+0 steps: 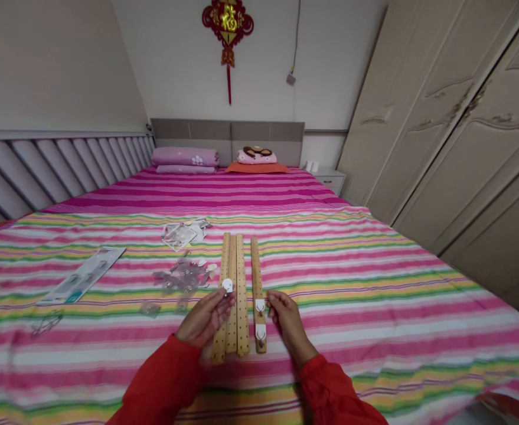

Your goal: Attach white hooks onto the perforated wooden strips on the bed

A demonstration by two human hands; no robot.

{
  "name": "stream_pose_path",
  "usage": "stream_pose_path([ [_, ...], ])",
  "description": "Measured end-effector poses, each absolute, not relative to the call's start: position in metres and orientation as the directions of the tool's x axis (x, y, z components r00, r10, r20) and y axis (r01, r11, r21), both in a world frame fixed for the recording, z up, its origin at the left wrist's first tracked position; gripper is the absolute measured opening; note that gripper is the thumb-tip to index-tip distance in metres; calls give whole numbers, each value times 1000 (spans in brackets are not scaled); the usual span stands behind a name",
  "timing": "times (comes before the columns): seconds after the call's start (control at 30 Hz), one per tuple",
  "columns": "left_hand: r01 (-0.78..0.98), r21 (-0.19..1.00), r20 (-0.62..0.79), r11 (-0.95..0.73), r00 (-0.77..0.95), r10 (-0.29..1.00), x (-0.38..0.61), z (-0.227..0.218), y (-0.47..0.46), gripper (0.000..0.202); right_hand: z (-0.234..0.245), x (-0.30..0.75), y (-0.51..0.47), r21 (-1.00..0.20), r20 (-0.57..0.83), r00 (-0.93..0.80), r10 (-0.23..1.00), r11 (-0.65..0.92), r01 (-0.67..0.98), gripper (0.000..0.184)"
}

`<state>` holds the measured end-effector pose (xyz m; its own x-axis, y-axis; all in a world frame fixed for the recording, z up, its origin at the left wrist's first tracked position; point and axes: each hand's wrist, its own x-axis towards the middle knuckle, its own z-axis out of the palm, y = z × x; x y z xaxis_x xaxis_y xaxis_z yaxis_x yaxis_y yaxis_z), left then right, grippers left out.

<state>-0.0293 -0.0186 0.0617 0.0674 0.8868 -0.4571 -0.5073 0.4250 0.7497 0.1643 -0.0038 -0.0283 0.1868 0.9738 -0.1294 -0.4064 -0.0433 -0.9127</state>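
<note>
My left hand [206,316] is closed in a pinch on a small white adhesive hook [227,285] with a round back. It is above a group of perforated wooden strips [241,295] lying side by side. A separate wooden strip [256,268] lies just right of them, with two white hooks [260,332] sitting on its near part. My right hand [288,319] is at that strip's right edge, thumb and fingers pinched beside the upper hook [260,306]. Whatever those fingertips hold, if anything, is too small to make out.
Left of the strips lies a heap of clear plastic pieces [186,274]. Behind it are crumpled packets [183,232]. Farther left are a flat long package [84,274] and a thin wire-like bundle [46,323]. Everything rests on a striped bedspread [374,307].
</note>
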Motion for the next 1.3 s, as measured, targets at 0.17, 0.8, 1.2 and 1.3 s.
stream_pose_path([
  [0.17,-482,768,-442,422,78,894,-2,48,-18,11,-1,159,-9,-947,-1,202,979,64,-315,28],
  [0.8,303,860,449,-410,-70,891,23,20,-26,24,16,146,-10,-782,-132,-13,991,-112,-613,34],
  [1.2,4,970,240,-242,-137,961,26,24,-20,17,11,149,-7,-883,-105,35,994,-78,-462,30],
  [1.3,72,951,306,-300,-82,949,29,25,-19,11,13,150,-1,-891,-113,62,992,-73,-449,27],
])
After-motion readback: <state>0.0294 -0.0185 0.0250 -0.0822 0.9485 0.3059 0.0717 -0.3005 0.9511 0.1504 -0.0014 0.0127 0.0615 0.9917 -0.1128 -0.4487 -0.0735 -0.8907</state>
